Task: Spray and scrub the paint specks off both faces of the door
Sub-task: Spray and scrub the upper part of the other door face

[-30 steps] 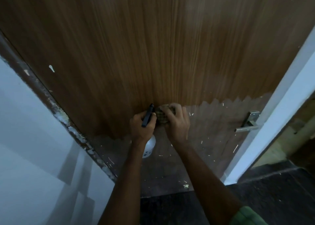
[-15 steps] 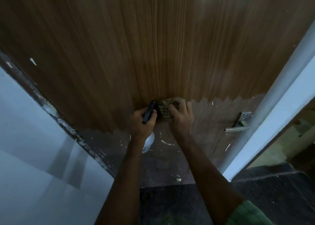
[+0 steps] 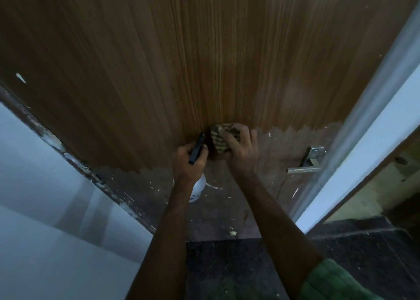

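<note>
Brown wood-grain door (image 3: 204,61), head view: the right hand (image 3: 241,151) presses a striped scrubbing pad (image 3: 219,138) flat against its face, at the jagged edge of the dull, white-specked lower area. The left hand (image 3: 188,162) is clamped around a white spray bottle (image 3: 197,189) with a black trigger (image 3: 197,148). A steel lever handle (image 3: 305,165) lies to the right.

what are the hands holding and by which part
The left hand grips a white spray bottle at its neck, by the black trigger. The right hand presses a scrub pad flat against the door.
</note>
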The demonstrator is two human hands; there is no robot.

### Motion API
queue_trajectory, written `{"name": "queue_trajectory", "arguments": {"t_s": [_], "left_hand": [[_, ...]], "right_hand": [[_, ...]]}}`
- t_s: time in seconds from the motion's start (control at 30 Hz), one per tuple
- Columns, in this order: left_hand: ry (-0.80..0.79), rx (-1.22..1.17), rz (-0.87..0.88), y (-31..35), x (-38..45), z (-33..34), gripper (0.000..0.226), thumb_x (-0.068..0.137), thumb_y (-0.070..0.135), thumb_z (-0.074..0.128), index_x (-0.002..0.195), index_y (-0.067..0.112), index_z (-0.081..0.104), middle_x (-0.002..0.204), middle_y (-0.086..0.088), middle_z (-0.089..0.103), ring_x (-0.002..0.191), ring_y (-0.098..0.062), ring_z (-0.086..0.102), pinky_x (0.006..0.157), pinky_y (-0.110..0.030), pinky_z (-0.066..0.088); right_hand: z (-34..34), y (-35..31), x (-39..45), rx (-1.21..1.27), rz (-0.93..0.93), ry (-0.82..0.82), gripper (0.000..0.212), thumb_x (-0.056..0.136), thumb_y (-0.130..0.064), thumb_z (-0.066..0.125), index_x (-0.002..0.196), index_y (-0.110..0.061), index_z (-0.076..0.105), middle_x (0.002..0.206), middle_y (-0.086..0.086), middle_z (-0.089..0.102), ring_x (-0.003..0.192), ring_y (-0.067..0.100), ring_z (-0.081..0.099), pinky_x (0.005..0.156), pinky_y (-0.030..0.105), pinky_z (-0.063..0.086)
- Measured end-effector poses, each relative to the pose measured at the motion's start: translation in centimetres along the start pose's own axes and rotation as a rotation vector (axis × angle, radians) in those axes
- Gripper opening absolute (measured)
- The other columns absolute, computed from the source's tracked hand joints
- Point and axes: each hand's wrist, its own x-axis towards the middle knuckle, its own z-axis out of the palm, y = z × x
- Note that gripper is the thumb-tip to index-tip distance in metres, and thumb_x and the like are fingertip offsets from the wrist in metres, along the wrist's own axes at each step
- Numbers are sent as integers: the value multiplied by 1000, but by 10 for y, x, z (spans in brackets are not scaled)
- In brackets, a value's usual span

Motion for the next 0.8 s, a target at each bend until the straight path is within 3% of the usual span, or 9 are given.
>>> {"name": "queue_trajectory", "arguments": {"t_s": [0.17,0.2,0.37,0.43,0.53,0.6,0.8], "left_hand": [[-27,10,-22,7,-3,14,47,91,45,64,68,3,66,56,-12,63,47,-34,60,49,-51,52],[-25,17,-5,10,-5,15,47,91,44,64,67,4,66,55,-11,63,47,-33,60,49,-51,51],[21,71,41,18,-11,26,43,91,33,68,61,3,62,49,-6,58,41,-24,53,46,-45,43],[23,80,37,18,-14,29,48,90,40,66,60,3,62,47,-6,58,41,-24,53,47,-45,43],[-14,52,7,23,-18,36,51,90,45,64,63,2,66,50,-9,61,43,-27,57,47,-47,47],[-36,38,4,29,-21,41,47,92,38,66,65,-1,67,52,-12,62,45,-30,59,49,-48,47],[-10,60,7,36,-26,60,41,93,28,67,62,2,59,49,-10,56,42,-27,51,47,-45,41]], "right_hand": [[-8,25,-68,-4,16,-356,28,86,-23,79,114,-21,75,120,5,60,101,23,52,67,39,55],[-11,27,-65,22,23,-364,28,87,-24,78,115,-21,75,120,4,60,102,22,52,67,39,55],[-26,23,15,11,40,19,29,91,-17,65,116,-18,79,117,11,66,96,25,55,73,26,42],[-23,28,11,1,20,1,31,89,-19,68,117,-19,79,118,12,66,97,26,54,74,26,41],[-23,46,-49,11,24,-249,34,84,-23,82,117,-23,75,119,3,59,99,22,52,69,33,53],[-29,57,-64,43,48,-342,29,85,-22,81,114,-23,75,116,0,57,100,20,51,66,39,56],[-46,62,21,24,43,-3,35,87,-10,68,120,-16,77,120,11,63,99,27,55,73,27,43]]}}
